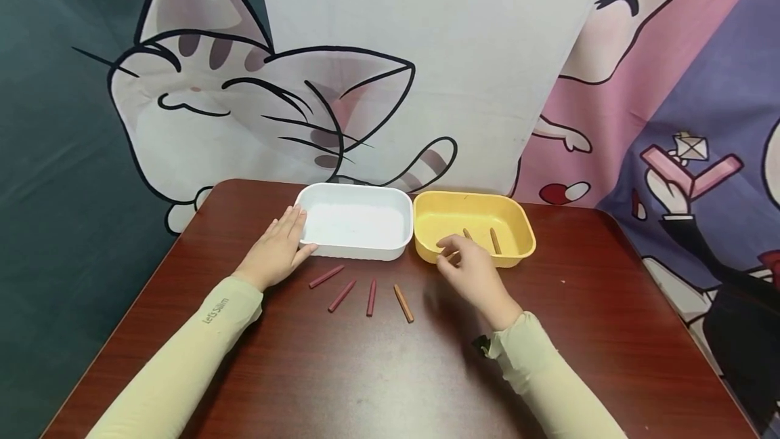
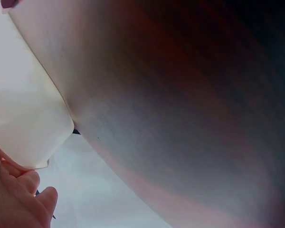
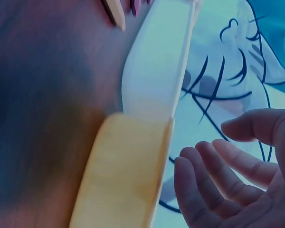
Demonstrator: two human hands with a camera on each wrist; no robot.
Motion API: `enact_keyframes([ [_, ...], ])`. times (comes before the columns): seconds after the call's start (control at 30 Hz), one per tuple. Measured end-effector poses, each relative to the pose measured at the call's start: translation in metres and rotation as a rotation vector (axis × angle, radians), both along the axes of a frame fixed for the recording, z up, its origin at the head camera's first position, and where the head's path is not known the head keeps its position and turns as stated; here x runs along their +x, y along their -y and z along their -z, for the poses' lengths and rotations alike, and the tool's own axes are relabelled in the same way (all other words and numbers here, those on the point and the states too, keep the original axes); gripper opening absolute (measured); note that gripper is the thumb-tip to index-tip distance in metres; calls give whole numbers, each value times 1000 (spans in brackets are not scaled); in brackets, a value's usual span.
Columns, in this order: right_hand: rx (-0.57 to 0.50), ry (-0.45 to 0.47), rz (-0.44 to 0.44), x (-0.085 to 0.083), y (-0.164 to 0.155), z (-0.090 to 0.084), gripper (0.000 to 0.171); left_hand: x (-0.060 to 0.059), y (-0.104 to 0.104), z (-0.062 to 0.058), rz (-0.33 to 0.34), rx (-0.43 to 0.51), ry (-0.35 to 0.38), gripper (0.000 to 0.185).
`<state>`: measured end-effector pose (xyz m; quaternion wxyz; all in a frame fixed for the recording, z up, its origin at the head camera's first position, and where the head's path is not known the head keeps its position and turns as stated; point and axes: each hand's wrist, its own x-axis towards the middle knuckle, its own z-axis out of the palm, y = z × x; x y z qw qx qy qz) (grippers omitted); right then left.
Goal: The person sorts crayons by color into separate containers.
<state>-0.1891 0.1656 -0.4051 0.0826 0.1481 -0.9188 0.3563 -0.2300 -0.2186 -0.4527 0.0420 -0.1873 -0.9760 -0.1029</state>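
My left hand (image 1: 273,249) rests against the left end of a white tray (image 1: 341,249), its fingers fairly straight along the rim and the thumb at the front corner. In the left wrist view, fingers (image 2: 28,194) touch the tray's edge. My right hand (image 1: 472,273) hovers over the front rim of a yellow tray (image 1: 518,256), fingers loosely bent. Nothing shows between thumb and fingers (image 3: 228,175) in the right wrist view. Inside the yellow tray lie brown crayons, one crayon (image 1: 495,241) fully visible, another crayon (image 1: 467,234) partly behind the hand.
In front of the trays, three dark red crayons (image 1: 342,295) and one orange-brown crayon (image 1: 403,303) lie on the brown table (image 1: 341,371). The trays stand side by side near its far edge. Behind hangs a cartoon-printed cloth (image 1: 463,53).
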Motion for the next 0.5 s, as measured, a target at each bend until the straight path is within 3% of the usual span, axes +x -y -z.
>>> enact_keyframes([
  [0.5,7,175,-60,16,36,29,23,0,0,1,-6,9,17,78],
])
